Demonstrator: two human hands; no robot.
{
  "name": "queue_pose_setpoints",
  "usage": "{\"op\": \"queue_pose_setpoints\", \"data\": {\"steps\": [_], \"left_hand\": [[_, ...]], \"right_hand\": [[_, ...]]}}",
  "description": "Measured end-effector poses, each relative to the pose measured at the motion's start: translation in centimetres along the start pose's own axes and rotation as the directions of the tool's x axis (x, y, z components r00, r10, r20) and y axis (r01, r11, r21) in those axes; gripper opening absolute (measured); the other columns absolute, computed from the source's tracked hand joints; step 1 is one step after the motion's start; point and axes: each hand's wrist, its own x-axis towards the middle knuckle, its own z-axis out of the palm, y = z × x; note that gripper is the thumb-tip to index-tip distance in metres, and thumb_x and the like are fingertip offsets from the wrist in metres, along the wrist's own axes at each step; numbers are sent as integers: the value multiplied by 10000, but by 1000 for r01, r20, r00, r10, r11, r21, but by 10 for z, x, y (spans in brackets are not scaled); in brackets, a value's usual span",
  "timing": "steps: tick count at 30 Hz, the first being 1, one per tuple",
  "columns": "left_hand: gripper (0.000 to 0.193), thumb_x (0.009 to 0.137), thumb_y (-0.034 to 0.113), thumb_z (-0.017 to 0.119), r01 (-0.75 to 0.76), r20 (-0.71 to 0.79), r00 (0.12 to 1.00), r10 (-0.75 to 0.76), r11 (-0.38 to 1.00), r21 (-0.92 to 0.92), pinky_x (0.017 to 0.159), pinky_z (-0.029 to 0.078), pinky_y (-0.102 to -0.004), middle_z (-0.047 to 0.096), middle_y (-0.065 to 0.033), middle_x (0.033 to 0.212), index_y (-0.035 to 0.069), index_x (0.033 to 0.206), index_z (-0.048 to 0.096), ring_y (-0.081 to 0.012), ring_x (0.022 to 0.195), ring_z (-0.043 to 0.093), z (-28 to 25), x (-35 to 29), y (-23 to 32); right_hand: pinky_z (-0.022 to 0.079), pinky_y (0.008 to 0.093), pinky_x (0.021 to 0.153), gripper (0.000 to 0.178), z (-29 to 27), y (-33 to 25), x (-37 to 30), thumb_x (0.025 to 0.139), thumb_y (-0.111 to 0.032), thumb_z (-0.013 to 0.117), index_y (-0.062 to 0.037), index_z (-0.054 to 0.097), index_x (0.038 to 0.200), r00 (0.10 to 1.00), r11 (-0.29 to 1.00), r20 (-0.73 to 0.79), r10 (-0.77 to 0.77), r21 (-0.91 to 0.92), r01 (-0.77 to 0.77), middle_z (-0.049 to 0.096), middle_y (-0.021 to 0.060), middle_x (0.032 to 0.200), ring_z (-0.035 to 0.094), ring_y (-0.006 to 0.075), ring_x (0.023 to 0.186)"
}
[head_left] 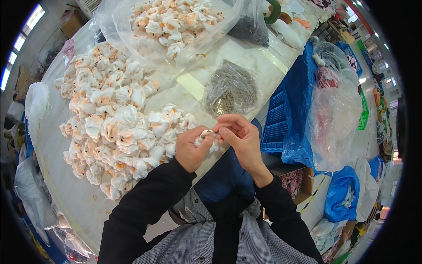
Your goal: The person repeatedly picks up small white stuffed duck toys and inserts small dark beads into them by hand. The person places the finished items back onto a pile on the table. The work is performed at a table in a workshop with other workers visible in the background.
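My left hand (190, 150) grips a small white plush piece (205, 136) with a dark round eye, near the table's front edge. Thumb and fingers of my right hand (242, 140) are pinched together against its right side; whatever is between them is too small to make out. A large heap of similar white and peach plush pieces (103, 94) lies left of my hands. Just beyond my fingers rests a clear plastic bag (239, 83) of tiny dark parts, with lighter ones showing at its near side.
Another clear bag (115, 26) spills plush pieces at the far side of the table (52, 171). A bag of dark material (250, 28) and a green tape roll (273, 12) sit beyond. To the right stand a blue crate (274, 125) and a blue sack (342, 198).
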Motion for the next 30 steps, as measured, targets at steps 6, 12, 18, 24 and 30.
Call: {"op": "queue_pose_setpoints", "data": {"steps": [6,12,18,24,30], "left_hand": [[142,960,132,659,-9,6,1000,9,999,45,664,494,-292,685,-66,753,4,919,708,-105,701,613,-1,1,3],[135,944,124,666,-57,17,998,56,992,112,659,507,-307,687,-100,755,0,914,710,-153,686,648,-1,2,0],[127,930,107,667,-159,46,987,153,974,161,677,530,-328,722,-130,807,-9,923,717,-214,709,697,0,2,3],[116,920,90,663,-173,51,985,167,973,152,680,531,-330,722,-134,822,-16,923,712,-219,714,695,0,2,1],[106,907,74,673,-135,48,990,129,980,145,681,528,-329,704,-144,811,-28,921,696,-220,710,686,1,2,2]], "right_hand": [[554,270,815,211,-1,0,0,1021,-46,681,28,646,1215,1000,1000,15,-1,-24,1,711,84,1048,670,112,893],[545,248,783,186,-5,-1,-1,1020,-38,678,15,651,1197,999,999,47,14,-46,-12,691,47,989,657,97,868],[536,241,772,173,-8,0,-3,1018,-48,686,14,655,1177,998,998,38,48,-46,-46,686,34,957,650,93,839],[527,237,749,194,-15,5,-1,1010,-68,712,30,668,1172,993,996,73,92,-15,-91,704,40,952,646,89,816],[514,226,680,141,-11,9,-8,1005,-85,732,20,707,1095,999,962,-14,-38,-272,33,708,24,875,632,61,749]]}}
